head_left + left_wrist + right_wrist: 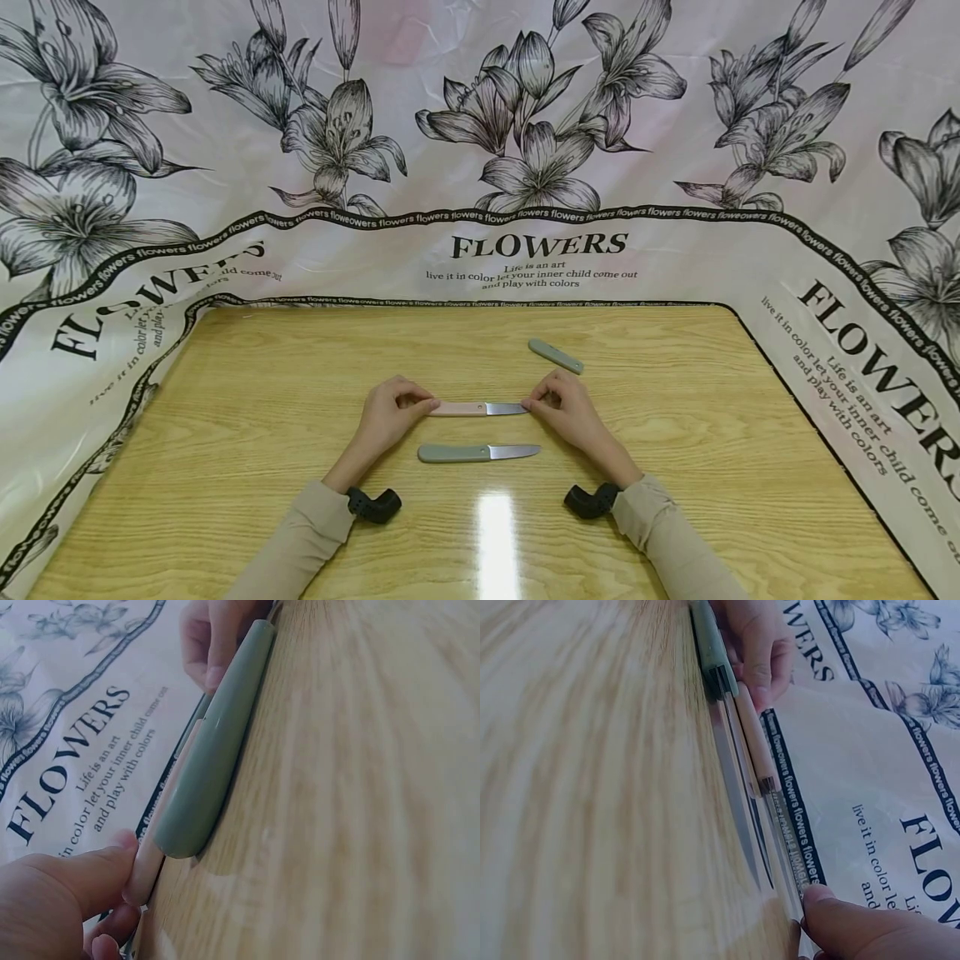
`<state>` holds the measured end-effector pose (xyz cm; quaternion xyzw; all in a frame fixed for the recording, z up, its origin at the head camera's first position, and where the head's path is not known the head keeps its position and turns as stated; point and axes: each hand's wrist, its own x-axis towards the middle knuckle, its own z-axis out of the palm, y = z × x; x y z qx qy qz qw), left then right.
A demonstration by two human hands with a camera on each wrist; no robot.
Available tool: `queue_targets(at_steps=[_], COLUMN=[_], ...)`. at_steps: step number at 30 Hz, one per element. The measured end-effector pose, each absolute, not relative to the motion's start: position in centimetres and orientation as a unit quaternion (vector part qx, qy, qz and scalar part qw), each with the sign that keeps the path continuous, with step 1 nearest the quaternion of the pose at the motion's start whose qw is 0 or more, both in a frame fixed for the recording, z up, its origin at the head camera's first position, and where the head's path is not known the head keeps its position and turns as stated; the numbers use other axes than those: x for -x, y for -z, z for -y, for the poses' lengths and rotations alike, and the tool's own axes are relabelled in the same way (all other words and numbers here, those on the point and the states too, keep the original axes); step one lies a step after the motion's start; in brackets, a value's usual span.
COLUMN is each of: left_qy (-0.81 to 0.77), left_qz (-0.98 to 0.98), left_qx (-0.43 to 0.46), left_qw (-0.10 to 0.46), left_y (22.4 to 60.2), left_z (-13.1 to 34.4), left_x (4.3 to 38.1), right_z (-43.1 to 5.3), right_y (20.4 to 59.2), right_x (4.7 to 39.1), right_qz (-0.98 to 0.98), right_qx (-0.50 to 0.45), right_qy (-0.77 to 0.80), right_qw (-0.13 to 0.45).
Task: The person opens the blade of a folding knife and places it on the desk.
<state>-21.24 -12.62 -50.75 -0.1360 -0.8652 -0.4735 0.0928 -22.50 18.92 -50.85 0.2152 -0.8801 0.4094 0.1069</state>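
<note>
A folding knife with a pale pink handle [461, 409] lies open across the middle of the table, its blade pointing right. My left hand [390, 414] pinches the butt of that handle between thumb and fingers. At the other end, my right hand [567, 410] pinches the blade tip. Just nearer to me, apart from both hands, a second open knife with a green handle [453, 453] lies parallel to it, blade also to the right. In the left wrist view this green handle [214, 750] covers part of the pink one.
Beyond my right hand lies a folded green knife [555, 355], set at a slant. The wooden table [675, 375] ends against a flower-printed cloth [532, 292] at the back and both sides. A black wrist device [375, 505] sits on each wrist.
</note>
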Motion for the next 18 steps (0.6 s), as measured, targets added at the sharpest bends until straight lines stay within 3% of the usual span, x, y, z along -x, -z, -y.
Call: queue_targets(at_steps=[18], left_qy=[0.489], left_qz=[0.859], left_qx=[0.129], left_qw=[0.083], left_y=[50.40], left_z=[12.80], left_x=[21.11], right_z=[-18.79], right_y=[50.51], right_x=[22.37], right_qz=[0.877], right_qx=[-0.210], right_qy=[-0.420], right_qw=[0.103])
